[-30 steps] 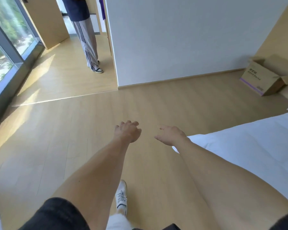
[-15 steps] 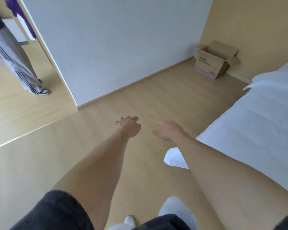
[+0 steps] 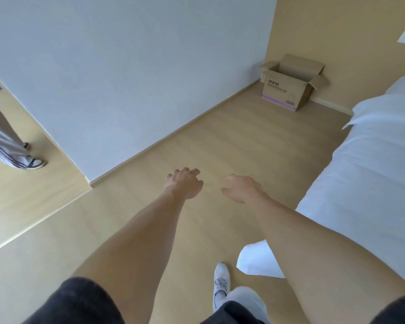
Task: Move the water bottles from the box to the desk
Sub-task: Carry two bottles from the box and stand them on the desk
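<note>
Left hand [image 3: 185,183] and right hand [image 3: 242,189] loosely spread, empty, mid-frame. Box [image 3: 290,86] upper right, well apart; contents hidden. Counter unseen; no bottles moved, apparently.

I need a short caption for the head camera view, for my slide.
Both hands, left and right, held out empty, facing an open cardboard box in the corner beside the bed.

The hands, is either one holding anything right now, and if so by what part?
Nothing is held. The left hand and right hand hang bare over the floor, fingers loosely curled, far from the cardboard box.
</note>
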### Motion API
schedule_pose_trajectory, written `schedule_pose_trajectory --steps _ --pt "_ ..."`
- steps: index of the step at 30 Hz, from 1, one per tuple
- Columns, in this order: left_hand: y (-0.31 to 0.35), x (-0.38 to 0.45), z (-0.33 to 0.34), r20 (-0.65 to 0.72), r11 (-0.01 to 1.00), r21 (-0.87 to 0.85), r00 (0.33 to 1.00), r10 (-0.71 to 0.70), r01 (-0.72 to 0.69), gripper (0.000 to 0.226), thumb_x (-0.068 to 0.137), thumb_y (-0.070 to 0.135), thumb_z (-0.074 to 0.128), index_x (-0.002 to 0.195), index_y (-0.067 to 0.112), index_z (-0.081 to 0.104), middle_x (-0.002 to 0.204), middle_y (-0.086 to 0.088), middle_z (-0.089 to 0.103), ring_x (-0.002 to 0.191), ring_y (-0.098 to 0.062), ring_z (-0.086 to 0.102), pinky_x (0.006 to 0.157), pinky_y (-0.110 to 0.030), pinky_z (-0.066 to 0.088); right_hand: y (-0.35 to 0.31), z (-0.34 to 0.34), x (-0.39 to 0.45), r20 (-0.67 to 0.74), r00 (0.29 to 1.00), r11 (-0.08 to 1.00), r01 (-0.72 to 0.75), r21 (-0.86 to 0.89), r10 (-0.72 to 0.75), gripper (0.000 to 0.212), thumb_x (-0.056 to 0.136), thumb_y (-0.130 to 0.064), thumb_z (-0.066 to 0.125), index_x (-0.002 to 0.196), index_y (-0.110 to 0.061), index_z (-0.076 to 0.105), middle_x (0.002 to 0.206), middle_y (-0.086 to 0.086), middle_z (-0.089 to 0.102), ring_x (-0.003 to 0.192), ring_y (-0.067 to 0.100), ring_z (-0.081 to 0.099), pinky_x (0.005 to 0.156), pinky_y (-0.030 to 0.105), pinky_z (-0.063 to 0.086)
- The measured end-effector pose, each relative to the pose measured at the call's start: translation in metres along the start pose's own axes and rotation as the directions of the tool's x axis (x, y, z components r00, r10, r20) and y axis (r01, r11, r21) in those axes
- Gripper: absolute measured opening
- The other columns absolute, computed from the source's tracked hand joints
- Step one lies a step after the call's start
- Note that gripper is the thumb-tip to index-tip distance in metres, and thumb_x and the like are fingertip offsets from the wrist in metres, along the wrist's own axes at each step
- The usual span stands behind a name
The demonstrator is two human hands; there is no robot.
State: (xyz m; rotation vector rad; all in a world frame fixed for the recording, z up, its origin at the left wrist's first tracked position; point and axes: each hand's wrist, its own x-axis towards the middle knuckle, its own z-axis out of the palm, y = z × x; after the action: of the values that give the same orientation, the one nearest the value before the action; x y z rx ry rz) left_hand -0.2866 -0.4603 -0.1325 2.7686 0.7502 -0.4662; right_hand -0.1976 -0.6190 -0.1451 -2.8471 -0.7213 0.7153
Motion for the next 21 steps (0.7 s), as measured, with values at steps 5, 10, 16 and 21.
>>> schedule_pose_trajectory --steps 5,10,16,21 --pt "0.015 0.088 -0.048 -0.007 1.0 0.02 1.0 -0.018 0.018 0.051 0.101 0.042 0.036 0.152 0.035 0.036 0.15 -0.002 0.043 0.136 -0.028 0.038 0.112 -0.043 0.029 -0.002 -0.05 0.087 -0.002 1.0 0.999 0.03 0.026 -0.03 0.061 0.092 -0.058 0.051 0.145 -0.03 0.045 0.143 0.004 0.056 0.132 0.026 0.052 0.105 0.037 0.044" --pt "0.049 0.161 -0.076 -0.009 0.999 0.033 1.0 0.025 -0.025 0.052 0.101 0.045 0.036 0.153 0.035 0.035 0.15 -0.001 0.044 0.137 -0.029 0.038 0.112 -0.043 0.029 0.016 -0.093 0.151 -0.001 1.0 0.999 0.01 0.033 -0.01 0.061 0.091 -0.058 0.051 0.145 -0.03 0.044 0.141 0.004 0.057 0.131 0.026 0.052 0.103 0.037 0.044" --pt "0.092 0.24 -0.094 0.016 0.992 0.05 0.993 0.115 -0.115 0.053 0.101 0.048 0.038 0.153 0.036 0.034 0.15 -0.002 0.044 0.138 -0.028 0.038 0.111 -0.043 0.029 0.053 -0.126 0.213 -0.032 0.996 0.996 -0.08 0.037 0.082 0.059 0.092 -0.059 0.05 0.144 -0.03 0.045 0.14 0.005 0.056 0.131 0.027 0.051 0.1 0.038 0.041" --pt "0.134 0.321 -0.112 0.033 0.972 0.076 0.975 0.22 -0.222 0.054 0.101 0.048 0.038 0.154 0.036 0.032 0.151 -0.002 0.043 0.138 -0.029 0.038 0.112 -0.044 0.03 0.086 -0.158 0.27 -0.068 0.979 0.98 -0.188 0.071 0.193 0.063 0.092 -0.059 0.05 0.149 -0.034 0.038 0.141 0.008 0.052 0.132 0.029 0.048 0.104 0.04 0.041"
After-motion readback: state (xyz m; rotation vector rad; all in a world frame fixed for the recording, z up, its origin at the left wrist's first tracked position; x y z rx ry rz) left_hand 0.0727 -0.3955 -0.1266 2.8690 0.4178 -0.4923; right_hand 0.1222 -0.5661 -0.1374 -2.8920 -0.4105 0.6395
